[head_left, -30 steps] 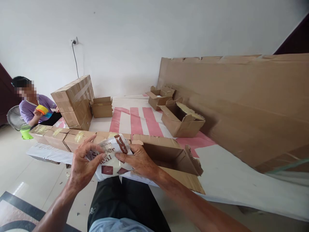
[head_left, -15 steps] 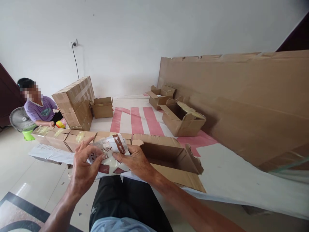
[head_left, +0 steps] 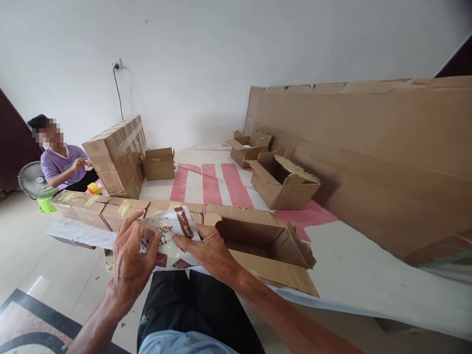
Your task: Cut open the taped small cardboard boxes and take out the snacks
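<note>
Since the earlier frame, left hand (head_left: 133, 260) covers more of the white-and-maroon packet (head_left: 174, 235); both it and right hand (head_left: 209, 251) clamp the packet, held above the lap. Open cardboard box (head_left: 258, 242) lies just right; taped cartons (head_left: 98, 209) just beyond. Seated person (head_left: 61, 164) sits far left.

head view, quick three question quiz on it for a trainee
1. True or false: the left grip and right grip both hold the white plastic packet with brown print.
2. The open brown cardboard box nearest the packet lies: A) to its right, B) to its left, C) on top of it.
3. What colour is the shirt of the other person seated at far left?
Key: 1 true; 2 A; 3 purple.
</note>
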The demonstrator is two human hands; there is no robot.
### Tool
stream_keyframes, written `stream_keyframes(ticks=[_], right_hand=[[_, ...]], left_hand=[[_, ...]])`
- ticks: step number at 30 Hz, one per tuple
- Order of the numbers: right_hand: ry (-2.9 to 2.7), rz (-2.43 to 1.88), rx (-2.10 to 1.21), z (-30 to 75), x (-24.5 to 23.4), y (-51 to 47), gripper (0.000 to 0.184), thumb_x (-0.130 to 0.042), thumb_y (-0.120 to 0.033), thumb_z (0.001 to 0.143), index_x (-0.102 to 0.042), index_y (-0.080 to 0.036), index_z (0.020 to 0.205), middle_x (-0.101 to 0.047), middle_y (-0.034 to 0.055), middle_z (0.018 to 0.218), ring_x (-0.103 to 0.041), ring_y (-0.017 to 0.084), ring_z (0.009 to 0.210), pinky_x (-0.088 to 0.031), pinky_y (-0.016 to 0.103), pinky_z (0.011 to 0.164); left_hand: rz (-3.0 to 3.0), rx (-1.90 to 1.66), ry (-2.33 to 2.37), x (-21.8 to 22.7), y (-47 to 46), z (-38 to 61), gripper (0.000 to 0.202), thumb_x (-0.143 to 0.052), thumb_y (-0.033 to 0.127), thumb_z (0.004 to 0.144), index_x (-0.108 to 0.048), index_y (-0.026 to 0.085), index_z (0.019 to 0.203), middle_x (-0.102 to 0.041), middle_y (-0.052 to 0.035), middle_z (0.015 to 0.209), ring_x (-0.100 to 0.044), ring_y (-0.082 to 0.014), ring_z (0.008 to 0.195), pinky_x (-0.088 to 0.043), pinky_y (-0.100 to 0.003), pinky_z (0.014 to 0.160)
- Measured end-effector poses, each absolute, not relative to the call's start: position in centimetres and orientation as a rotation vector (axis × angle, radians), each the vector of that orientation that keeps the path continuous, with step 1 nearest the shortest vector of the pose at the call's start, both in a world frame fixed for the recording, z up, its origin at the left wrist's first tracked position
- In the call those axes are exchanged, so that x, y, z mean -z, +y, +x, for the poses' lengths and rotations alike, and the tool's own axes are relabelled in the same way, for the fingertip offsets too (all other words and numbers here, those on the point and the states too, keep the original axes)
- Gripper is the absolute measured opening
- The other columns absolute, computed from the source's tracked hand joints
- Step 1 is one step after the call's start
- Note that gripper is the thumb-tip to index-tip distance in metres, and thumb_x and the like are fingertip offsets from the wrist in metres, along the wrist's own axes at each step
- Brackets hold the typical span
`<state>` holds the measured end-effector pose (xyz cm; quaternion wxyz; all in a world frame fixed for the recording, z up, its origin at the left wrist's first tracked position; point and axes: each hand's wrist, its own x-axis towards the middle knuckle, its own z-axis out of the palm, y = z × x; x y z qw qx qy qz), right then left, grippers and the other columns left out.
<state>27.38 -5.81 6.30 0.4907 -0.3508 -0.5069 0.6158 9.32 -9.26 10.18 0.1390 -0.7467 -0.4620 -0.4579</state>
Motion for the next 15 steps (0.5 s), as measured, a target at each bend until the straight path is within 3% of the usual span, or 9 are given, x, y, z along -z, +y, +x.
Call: stream_keyframes(ticks=[10, 15], right_hand=[[-1.221, -0.808, -1.54, 27.24, -6.36, -6.49, 0.038, -0.085, -0.052, 0.073, -0.079, -0.017, 0.086, -0.071, 0.0036, 0.079, -0.066, 0.021, 0.071, -0.063, 0.035, 0.06], [-1.31, -0.781, -1.392, 27.44, -6.18, -6.55, 0.031, -0.081, -0.046, 0.078, -0.076, -0.016, 0.08, -0.068, 0.002, 0.072, -0.061, 0.017, 0.067, -0.059, 0.031, 0.065]], left_hand=[[-2.138, 1.317, -1.344, -9.98, -9.33, 9.55, 0.02, -0.066, 0.01, 0.093, -0.057, 0.023, 0.082, -0.067, 0.0001, 0.077, -0.071, -0.0258, 0.11, -0.057, -0.036, 0.088], [-2.069, 1.328, -1.411, -10.13, -9.65, 9.65, 0.018, -0.072, 0.012, 0.09, -0.058, 0.022, 0.084, -0.065, -0.0039, 0.097, -0.07, -0.0245, 0.107, -0.056, -0.033, 0.082]])
